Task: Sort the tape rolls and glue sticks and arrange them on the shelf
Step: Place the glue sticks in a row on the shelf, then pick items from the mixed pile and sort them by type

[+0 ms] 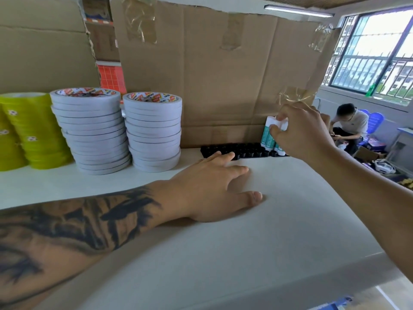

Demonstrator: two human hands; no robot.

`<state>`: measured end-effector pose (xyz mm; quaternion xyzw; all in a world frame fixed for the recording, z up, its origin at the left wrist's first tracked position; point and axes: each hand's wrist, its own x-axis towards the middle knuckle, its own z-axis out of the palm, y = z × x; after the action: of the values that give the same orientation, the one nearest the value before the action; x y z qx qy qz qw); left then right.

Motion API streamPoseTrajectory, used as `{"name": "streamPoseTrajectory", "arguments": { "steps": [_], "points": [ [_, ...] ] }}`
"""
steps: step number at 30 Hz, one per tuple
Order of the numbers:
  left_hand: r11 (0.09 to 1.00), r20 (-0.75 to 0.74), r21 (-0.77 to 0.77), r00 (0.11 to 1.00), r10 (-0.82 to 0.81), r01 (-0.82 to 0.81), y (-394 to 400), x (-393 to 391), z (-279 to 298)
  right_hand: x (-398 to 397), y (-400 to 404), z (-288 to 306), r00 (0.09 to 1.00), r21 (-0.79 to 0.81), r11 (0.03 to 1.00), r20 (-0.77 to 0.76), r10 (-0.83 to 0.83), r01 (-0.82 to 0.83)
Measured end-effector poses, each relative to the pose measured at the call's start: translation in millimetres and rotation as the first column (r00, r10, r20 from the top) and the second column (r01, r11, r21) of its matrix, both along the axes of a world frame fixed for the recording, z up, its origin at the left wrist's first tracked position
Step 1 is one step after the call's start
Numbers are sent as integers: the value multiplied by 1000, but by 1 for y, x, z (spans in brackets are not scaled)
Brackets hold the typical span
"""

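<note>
Pinching glue stick (274,127), right hand (301,133), left hand (214,186) flat on shelf (223,242)

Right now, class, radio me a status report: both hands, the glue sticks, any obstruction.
Left hand flat on shelf, holding nothing. Right hand fingers pinch glue stick cap over black tray. Tape stacks stand clear, left.

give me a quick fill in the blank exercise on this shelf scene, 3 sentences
1. The right hand pinches the white cap of a ____ stick.
2. The left hand rests flat on the white ____.
3. Beside the two stacks of white tape rolls stand stacks of ____ tape.

Missing words: glue; shelf; yellow-green
</note>
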<state>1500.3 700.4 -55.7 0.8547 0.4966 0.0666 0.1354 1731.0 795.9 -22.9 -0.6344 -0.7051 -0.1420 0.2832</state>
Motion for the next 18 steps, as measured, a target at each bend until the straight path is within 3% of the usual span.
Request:
{"name": "streamPoseTrajectory", "arguments": {
  "steps": [6,10,14,18],
  "points": [
    [999,46,39,999,-18,17,-9,-2,3,-12,-22,14,980,24,997,182,-81,78],
    [999,70,42,997,-37,34,-37,-24,20,-49,-59,33,969,-38,995,226,99,-93],
    [1000,79,21,997,-6,4,-82,-80,34,-104,-122,45,927,-205,915,73,369,-348],
    [991,97,66,989,108,-115,-119,-157,38,-177,-164,41,877,-255,873,143,459,-415]
  ]
}}
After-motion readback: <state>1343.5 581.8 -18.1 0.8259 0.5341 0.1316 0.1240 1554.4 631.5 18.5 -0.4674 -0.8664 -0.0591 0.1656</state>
